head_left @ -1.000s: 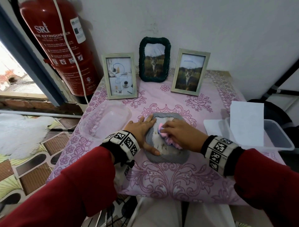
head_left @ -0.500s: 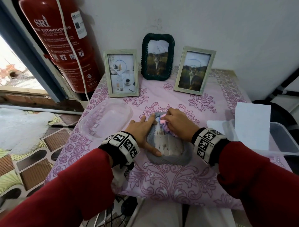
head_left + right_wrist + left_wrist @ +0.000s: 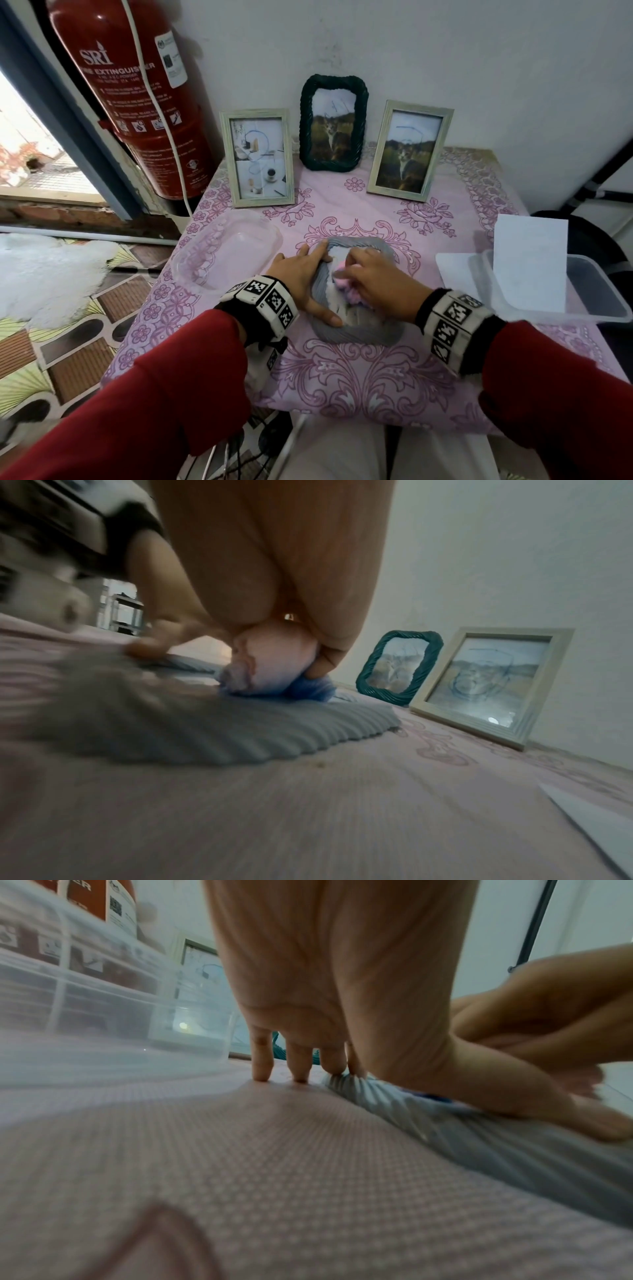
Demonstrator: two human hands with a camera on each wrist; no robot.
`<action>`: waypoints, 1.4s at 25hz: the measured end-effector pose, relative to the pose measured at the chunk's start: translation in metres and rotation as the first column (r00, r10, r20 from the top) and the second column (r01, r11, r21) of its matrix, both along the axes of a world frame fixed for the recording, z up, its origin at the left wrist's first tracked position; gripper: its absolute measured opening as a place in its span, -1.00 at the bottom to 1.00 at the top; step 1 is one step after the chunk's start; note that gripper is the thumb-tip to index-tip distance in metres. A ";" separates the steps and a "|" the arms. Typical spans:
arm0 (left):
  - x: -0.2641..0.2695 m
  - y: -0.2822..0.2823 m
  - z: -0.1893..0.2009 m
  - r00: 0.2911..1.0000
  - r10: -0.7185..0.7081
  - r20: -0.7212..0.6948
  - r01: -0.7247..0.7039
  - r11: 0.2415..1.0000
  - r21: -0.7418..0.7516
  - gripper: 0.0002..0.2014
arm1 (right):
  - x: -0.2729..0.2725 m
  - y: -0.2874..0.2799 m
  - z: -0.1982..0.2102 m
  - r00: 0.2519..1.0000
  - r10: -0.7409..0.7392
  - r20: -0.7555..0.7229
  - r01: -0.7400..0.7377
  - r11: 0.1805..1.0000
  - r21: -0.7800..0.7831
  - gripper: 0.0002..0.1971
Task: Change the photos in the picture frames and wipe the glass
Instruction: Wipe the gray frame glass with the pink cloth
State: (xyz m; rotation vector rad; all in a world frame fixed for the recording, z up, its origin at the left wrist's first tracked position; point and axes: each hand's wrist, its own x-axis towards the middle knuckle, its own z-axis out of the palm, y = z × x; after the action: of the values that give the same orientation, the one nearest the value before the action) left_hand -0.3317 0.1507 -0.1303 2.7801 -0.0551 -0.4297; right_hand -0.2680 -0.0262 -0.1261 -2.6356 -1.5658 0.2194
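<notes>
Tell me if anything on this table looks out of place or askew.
Nothing looks damaged or spilled. The only frame not standing is the grey frame, flat on the tablecloth while the right hand wipes it with a pink cloth and the left hand steadies it.

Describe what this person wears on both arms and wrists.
Both arms are in dark red long sleeves. The left wrist and right wrist each carry a white, blocky band printed with black square code markers, worn over a black cuff. The left hand and right hand are bare.
</notes>
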 end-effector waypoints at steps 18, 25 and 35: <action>0.003 -0.001 -0.005 1.000 -0.014 0.015 0.013 0.997 0.072 0.35 | -0.002 0.007 0.008 0.987 0.138 0.084 -0.118 0.971 -0.208 -0.65; 0.004 0.003 -0.007 0.999 -0.032 -0.011 0.033 0.999 0.037 0.38 | -0.022 -0.054 0.018 0.973 0.221 0.060 -0.209 0.964 -0.166 -0.66; 0.006 0.001 -0.007 0.999 -0.031 -0.011 0.032 0.995 0.098 0.39 | -0.013 -0.008 0.022 0.985 0.164 0.048 -0.149 0.962 -0.227 -0.64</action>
State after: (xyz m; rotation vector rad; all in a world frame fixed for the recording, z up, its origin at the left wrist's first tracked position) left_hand -0.3261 0.1514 -0.1371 2.8768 -0.0783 -0.4649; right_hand -0.2809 -0.0341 -0.1037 -2.7068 -1.8778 0.3394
